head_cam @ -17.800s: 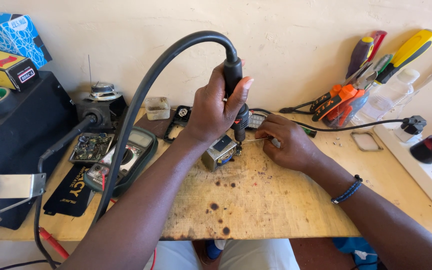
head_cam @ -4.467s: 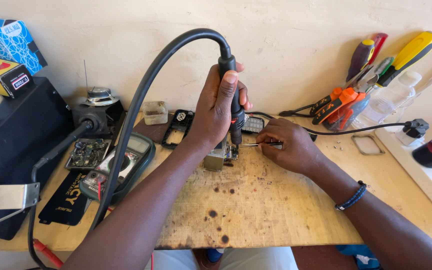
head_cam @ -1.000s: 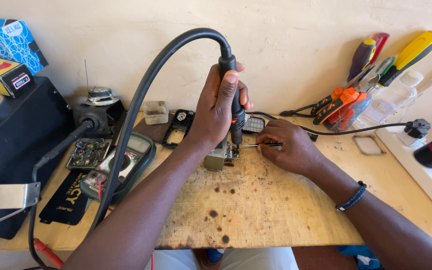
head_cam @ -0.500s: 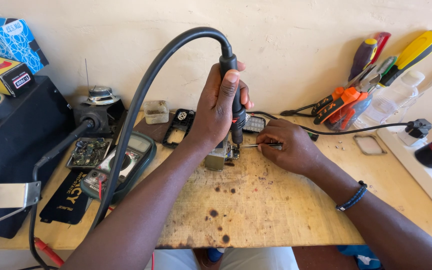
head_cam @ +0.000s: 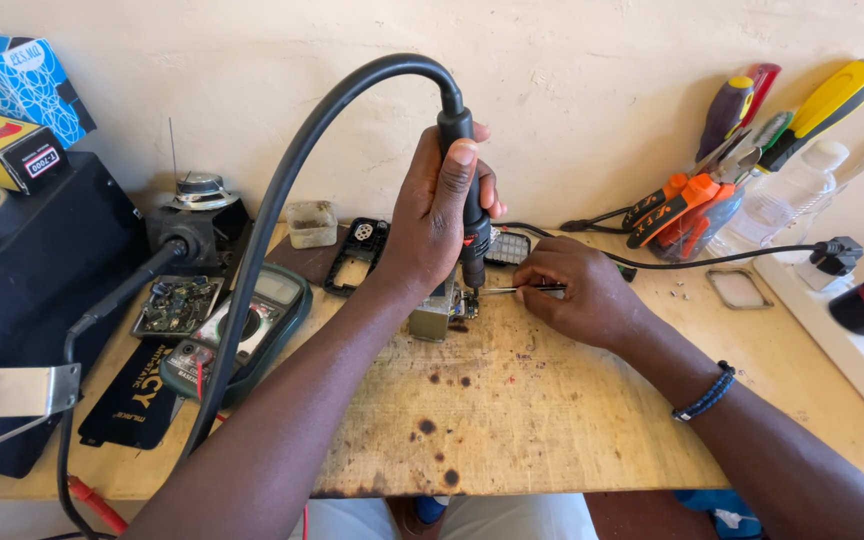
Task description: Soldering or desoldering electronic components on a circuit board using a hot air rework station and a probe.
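I am holding the hot-air wand [head_cam: 464,190] in my left hand [head_cam: 437,215], the grip wrapped tight round its handle, with the hose [head_cam: 282,200] arcing up and down toward 8 o'clock. My right hand [head_cam: 577,290] is pinching tweezers [head_cam: 512,290], their long axis lying flat from 3 to 9 o'clock, tips aimed at the small board [head_cam: 464,303]. The board is sitting on the counter [head_cam: 552,420] just below the nozzle, beside a metal block [head_cam: 432,318]. The wand is standing nearly upright, nozzle pointing down. I judge I am heating a part for lifting; the joint is too small to see, possibly not yet loose. The next move calls for steady tweezers and a gentle pull.
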